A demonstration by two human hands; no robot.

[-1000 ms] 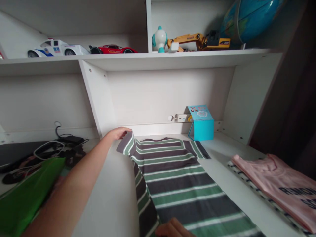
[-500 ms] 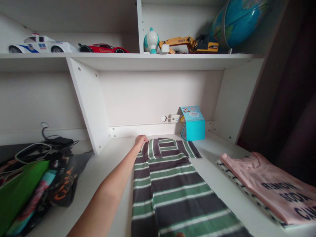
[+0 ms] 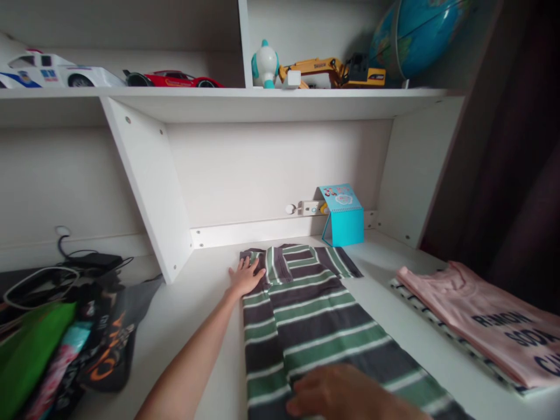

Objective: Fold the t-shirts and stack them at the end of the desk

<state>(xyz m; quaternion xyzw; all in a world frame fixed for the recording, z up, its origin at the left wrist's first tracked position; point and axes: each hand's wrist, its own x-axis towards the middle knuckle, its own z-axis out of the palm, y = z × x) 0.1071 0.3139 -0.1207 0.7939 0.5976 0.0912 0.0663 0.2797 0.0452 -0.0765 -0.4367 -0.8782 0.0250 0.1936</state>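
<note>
A grey, green and white striped T-shirt (image 3: 315, 326) lies flat on the white desk (image 3: 192, 326), its left side folded in over the middle. My left hand (image 3: 245, 277) lies open and flat on the folded left shoulder near the collar. At the bottom edge, my right hand (image 3: 345, 396) rests flat on the shirt's lower part, blurred, fingers stretched out.
A pink T-shirt (image 3: 481, 326) lies on another striped garment at the right. A pile of coloured clothes (image 3: 56, 356) and cables (image 3: 65, 268) sit at the left. A blue paper box (image 3: 343, 216) stands at the back. Toy cars, an excavator and a globe (image 3: 415, 35) fill the shelf above.
My left hand carried the left sleeve inward, folded it over the shirt, and now presses flat on it. My right hand has come further into view on the lower part.
</note>
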